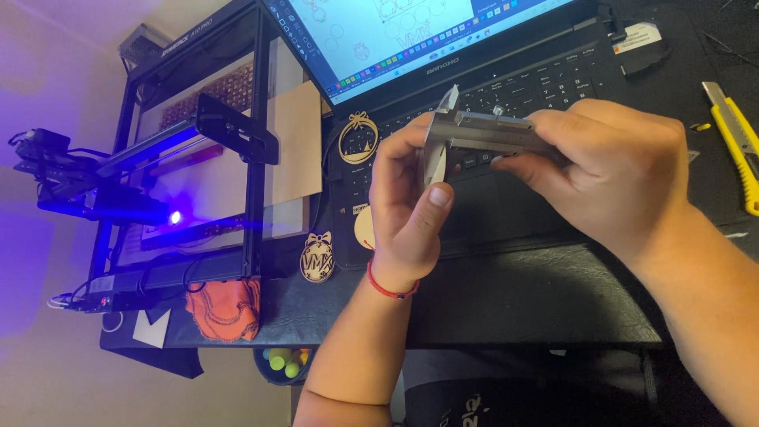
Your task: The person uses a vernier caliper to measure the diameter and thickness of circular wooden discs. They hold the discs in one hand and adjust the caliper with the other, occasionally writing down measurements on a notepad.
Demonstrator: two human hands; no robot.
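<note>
Two hands gauge a thin pale piece with a metal caliper over a laptop.

The right hand (613, 170) is wrapped around the caliper (486, 130), fingers closed on its beam, while the left hand (407, 202) pinches the piece (434, 164) upright between thumb and fingers at the jaws, mid-scene above the laptop (474, 87) keyboard. To measure well, I judge the piece should sit square between the jaws, which close only until they touch (squeezing would likely flex a thin sheet), and the scale should face the eye. Two cut wooden ornaments (317, 257) lie just left of the laptop, beside a laser engraver (190, 158) glowing blue at far left. An orange cloth (225, 308) lies near it, a yellow knife (735, 130) at far right.
</note>
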